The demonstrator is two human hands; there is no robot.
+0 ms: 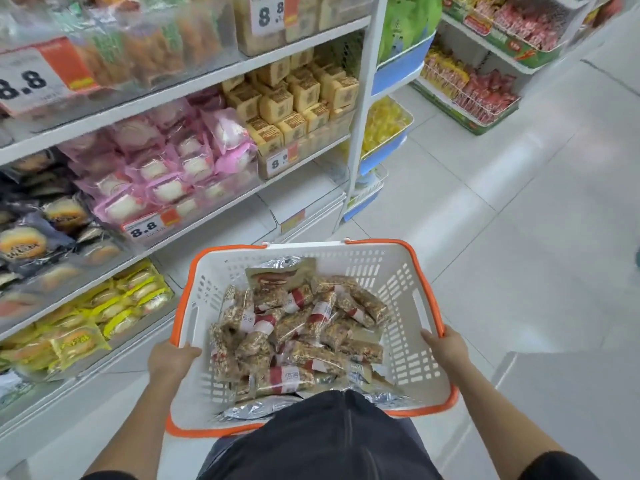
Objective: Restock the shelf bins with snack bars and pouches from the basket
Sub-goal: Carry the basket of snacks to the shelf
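Observation:
I carry a white plastic basket (398,271) with an orange rim in front of my body. My left hand (171,362) grips its left rim and my right hand (446,348) grips its right rim. Inside lie several clear-wrapped grain snack bars (301,327) with red and white labels. Silver and tan pouches (277,271) lie under and behind them. To the left stands a white shelf unit with clear bins (194,216) of wrapped snacks.
The shelves hold pink-wrapped cakes (166,171), tan boxed cakes (294,98), dark-wrapped pastries (34,230) and yellow packs (104,317), with price tags reading 8.8. Blue-framed racks (388,133) stand at the shelf end. Another snack display (485,88) stands far right. White tiled floor (519,220) stretches ahead.

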